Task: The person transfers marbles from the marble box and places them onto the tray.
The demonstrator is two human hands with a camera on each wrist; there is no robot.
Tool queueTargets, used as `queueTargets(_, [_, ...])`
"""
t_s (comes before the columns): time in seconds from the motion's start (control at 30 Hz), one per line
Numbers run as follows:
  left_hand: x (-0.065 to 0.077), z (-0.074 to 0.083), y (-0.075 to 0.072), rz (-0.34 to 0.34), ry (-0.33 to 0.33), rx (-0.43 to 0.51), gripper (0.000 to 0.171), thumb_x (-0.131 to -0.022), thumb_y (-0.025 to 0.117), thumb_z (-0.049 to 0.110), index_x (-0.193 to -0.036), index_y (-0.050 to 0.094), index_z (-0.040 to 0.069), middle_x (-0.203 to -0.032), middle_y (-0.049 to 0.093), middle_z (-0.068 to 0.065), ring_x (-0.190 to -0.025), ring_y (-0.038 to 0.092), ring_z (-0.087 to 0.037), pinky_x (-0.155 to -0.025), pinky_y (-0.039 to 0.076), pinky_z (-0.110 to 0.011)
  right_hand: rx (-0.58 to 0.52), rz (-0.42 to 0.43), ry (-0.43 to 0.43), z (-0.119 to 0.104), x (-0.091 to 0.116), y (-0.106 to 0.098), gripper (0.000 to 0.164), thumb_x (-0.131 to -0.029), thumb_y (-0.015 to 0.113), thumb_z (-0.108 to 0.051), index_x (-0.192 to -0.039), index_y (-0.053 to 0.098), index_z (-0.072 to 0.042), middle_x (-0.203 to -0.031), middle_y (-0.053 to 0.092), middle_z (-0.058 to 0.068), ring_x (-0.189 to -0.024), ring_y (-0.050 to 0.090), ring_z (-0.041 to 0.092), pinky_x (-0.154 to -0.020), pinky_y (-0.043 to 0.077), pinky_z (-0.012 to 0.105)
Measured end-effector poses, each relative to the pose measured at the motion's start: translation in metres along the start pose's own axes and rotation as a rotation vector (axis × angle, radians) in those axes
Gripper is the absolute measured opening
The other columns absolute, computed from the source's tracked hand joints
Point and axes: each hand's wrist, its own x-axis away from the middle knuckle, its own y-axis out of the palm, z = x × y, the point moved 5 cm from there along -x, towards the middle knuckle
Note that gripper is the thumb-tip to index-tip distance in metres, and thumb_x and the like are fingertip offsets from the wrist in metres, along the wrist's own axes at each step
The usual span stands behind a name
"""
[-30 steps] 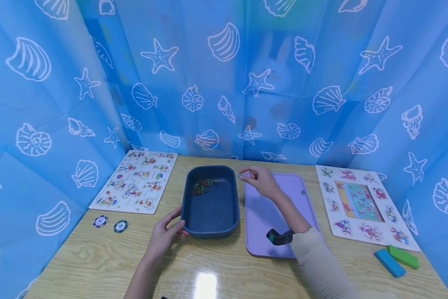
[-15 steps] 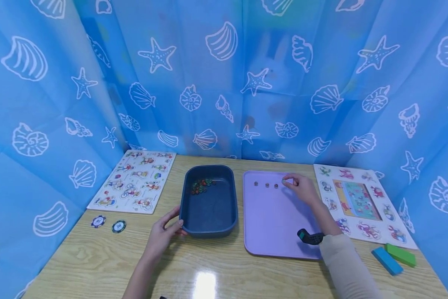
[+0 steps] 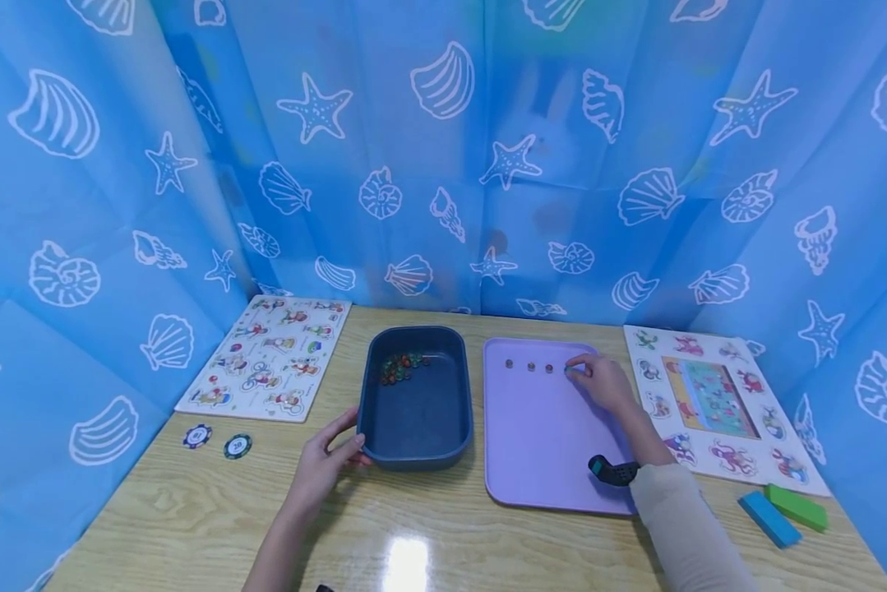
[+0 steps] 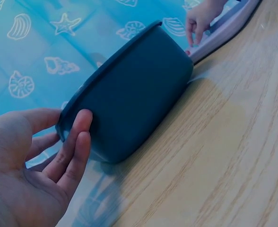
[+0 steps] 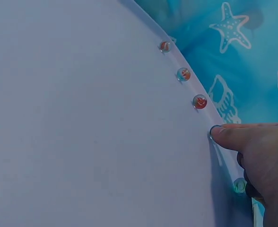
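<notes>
At the near left corner of a dark blue rectangular bin [image 3: 417, 411], my left hand [image 3: 328, 464] grips the rim between thumb and fingers. Several red and green glass marbles [image 3: 399, 370] lie in the bin's far left part. My right hand [image 3: 607, 386] pinches a marble [image 5: 216, 133] with thumb and finger at the far edge of a purple tray [image 3: 547, 460]. Three reddish marbles [image 5: 184, 74] sit in a row along that edge, left of the pinched one. A greenish marble [image 5: 239, 185] shows partly beside the right hand in the right wrist view; the hand hides it in the head view.
Wooden picture puzzle boards stand left [image 3: 265, 362] and right [image 3: 717, 403], lying flat. Two poker chips [image 3: 237, 446] rest on the wood table [image 3: 214, 526] at left. A blue block [image 3: 770, 519] and a green block [image 3: 796, 507] lie at right. A shell-patterned curtain [image 3: 443, 164] hangs behind.
My right hand has carried a marble from beside the bin's right rim across to the tray's far edge, then shifted slightly down. The left hand stays at the bin's corner.
</notes>
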Motion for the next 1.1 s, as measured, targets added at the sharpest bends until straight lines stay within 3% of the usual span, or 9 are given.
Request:
queueTargets(0.27, [-0.003,0.000,0.003,-0.019,0.020,0.017,0.049,-0.087,0.059,0.016,-0.132,0.043,0.010,-0.130,0.043,-0.013,-0.068,0.064,-0.018,-0.067,0.056,-0.032,-0.009,-0.004,0.033,0.002,0.002,-0.002,0.020,-0.085,0.061,-0.021,-0.102,0.066,-0.011,-0.053,0.043,-0.001,-0.047,0.040,0.014,-0.041,0.030,0.023])
queueTargets(0.4, [-0.003,0.000,0.003,-0.018,0.021,0.029,0.048,-0.086,0.060,0.016,-0.131,0.044,0.011,-0.130,0.043,-0.013,-0.067,0.064,-0.018,-0.067,0.056,-0.034,-0.055,0.064,-0.008,-0.011,0.005,-0.010,0.021,-0.086,0.061,-0.023,-0.102,0.066,-0.010,-0.050,0.039,-0.002,-0.043,0.036,0.012,-0.037,0.028,0.022])
queueTargets(0.53, [-0.003,0.002,0.003,-0.024,0.019,0.035,0.049,-0.086,0.060,0.015,-0.132,0.043,0.010,-0.131,0.043,-0.013,-0.067,0.063,-0.018,-0.067,0.056,-0.034,-0.121,0.134,-0.099,-0.049,0.004,-0.021,0.021,-0.086,0.061,-0.023,-0.102,0.067,-0.011,-0.050,0.038,-0.002,-0.042,0.033,0.011,-0.036,0.027,0.023])
queueTargets(0.67, [-0.003,0.004,0.002,-0.027,0.021,0.040,0.050,-0.086,0.060,0.014,-0.132,0.042,0.008,-0.132,0.042,-0.015,-0.067,0.063,-0.018,-0.067,0.056,-0.033,-0.217,0.098,-0.170,-0.100,-0.004,-0.022,0.021,-0.086,0.060,-0.028,-0.102,0.067,-0.016,-0.051,0.039,-0.001,-0.043,0.034,0.013,-0.036,0.028,0.025])
queueTargets(0.93, [-0.003,0.001,0.001,-0.027,0.016,0.043,0.051,-0.086,0.060,0.014,-0.132,0.042,0.008,-0.131,0.042,-0.015,-0.067,0.063,-0.018,-0.067,0.056,-0.032,-0.348,-0.057,-0.255,-0.195,-0.024,0.011,0.022,-0.085,0.061,-0.027,-0.102,0.068,-0.015,-0.048,0.036,0.000,-0.041,0.032,0.016,-0.038,0.026,0.026])
queueTargets(1.1, [-0.002,-0.001,0.001,0.000,0.002,0.031,0.048,-0.085,0.061,0.015,-0.131,0.045,0.013,-0.130,0.044,-0.012,-0.067,0.064,-0.019,-0.067,0.056,-0.032,-0.309,-0.152,-0.278,-0.229,-0.032,0.042,0.023,-0.086,0.060,-0.029,-0.104,0.067,-0.015,-0.051,0.038,-0.001,-0.043,0.035,0.015,-0.041,0.029,0.024])
